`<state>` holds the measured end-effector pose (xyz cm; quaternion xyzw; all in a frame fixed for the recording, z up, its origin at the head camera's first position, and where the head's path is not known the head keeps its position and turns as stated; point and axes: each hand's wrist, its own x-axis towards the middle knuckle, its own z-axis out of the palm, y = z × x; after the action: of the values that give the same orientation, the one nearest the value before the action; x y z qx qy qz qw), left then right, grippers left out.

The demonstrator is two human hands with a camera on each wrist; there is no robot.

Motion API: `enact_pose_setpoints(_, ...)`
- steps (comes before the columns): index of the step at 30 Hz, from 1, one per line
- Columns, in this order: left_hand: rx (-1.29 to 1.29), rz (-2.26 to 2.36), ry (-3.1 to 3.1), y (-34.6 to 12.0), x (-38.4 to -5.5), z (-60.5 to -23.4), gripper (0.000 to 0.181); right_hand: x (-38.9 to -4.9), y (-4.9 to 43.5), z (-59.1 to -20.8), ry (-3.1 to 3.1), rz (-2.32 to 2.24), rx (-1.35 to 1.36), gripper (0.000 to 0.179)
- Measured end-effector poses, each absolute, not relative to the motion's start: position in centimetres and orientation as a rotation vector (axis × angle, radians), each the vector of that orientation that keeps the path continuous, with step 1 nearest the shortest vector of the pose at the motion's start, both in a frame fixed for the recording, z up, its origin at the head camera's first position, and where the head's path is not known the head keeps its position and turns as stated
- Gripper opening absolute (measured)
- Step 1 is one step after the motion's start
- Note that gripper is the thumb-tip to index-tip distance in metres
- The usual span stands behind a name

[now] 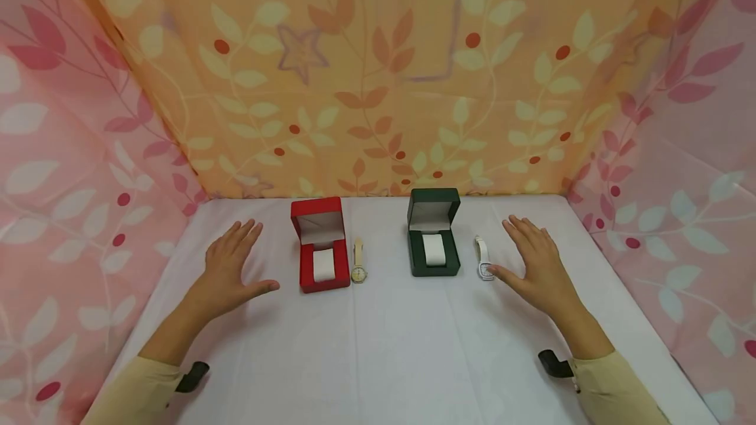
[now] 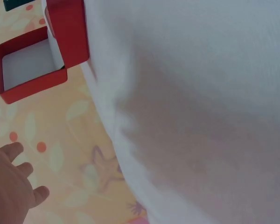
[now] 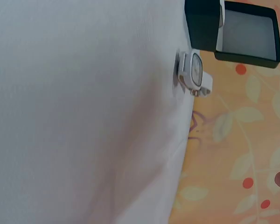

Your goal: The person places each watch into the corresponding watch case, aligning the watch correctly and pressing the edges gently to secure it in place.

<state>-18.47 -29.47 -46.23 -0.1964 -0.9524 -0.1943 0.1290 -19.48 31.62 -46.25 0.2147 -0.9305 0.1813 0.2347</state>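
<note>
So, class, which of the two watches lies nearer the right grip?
The white watch, right of the green box, close to the thumb side of the right grip. The gold watch lies farther off, beside the red box.

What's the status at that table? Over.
Left hand, right hand: open, empty. Red box, green box: lids up. Gold watch, white watch: outside, alongside. Nothing visibly blocking.

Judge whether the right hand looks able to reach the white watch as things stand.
Likely yes: the empty right hand is close by, and the white watch lies on the cloth outside the green box, with nothing visibly in the way.
</note>
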Motion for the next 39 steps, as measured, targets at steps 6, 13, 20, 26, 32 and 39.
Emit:
enact_pose_setpoints(6,-0.587,-0.612,-2.779,-28.8,-18.3,-46.4,0.121,-19.2,30.1,-46.1,-2.539,0.557,0.614,0.096)
enact_pose_setpoints(13,-0.593,-0.636,-2.788,-28.3,-18.1,-46.6,0.119,-19.2,28.6,-46.0,-2.540,0.621,0.645,0.092)
enact_pose_setpoints(20,-0.603,-0.680,-2.786,-28.2,-18.4,-46.8,0.120,-19.3,27.1,-45.9,-2.537,0.673,0.679,0.091)
enact_pose_setpoints(26,-0.611,-0.724,-2.807,-27.6,-18.7,-47.1,0.115,-19.5,26.2,-46.2,-2.557,0.722,0.713,0.089)
enact_pose_setpoints(32,-0.638,-0.770,-2.803,-26.9,-18.7,-46.9,0.110,-19.8,24.9,-46.4,-2.551,0.778,0.745,0.087)
enact_pose_setpoints(39,-0.650,-0.822,-2.825,-26.5,-18.9,-47.0,0.105,-19.6,23.1,-46.4,-2.534,0.796,0.811,0.083)
